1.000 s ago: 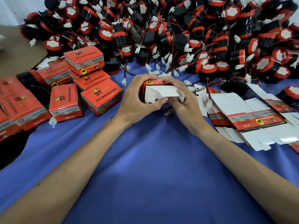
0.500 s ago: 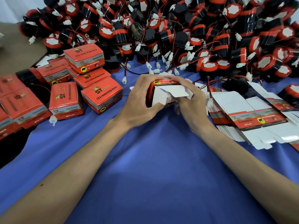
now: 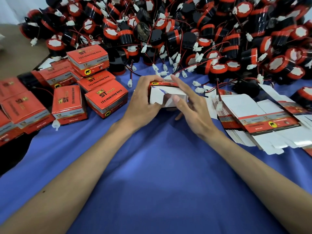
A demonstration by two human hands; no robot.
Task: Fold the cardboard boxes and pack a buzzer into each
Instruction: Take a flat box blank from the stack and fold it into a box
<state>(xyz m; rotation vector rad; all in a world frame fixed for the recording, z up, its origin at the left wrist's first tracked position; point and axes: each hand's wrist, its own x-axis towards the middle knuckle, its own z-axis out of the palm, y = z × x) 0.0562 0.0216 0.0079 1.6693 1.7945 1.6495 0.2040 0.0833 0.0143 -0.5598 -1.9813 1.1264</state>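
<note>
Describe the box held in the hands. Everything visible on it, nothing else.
The box is thin printed cardboard: red outside with a black band and yellow logo along the top, plain white inside. It lies sideways over the blue cloth, its end toward the camera, white flaps partly folded in. The left hand grips its left end; the right hand presses a flap with its thumb, fingers straight across the top.

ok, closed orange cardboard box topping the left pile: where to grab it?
Take the closed orange cardboard box from above, pinching across its front printed face and the rear one. It sits topmost and roughly level, so nothing covers it; the orange boxes under it block a low approach, and the black-and-red buzzers crowd its right.
</note>
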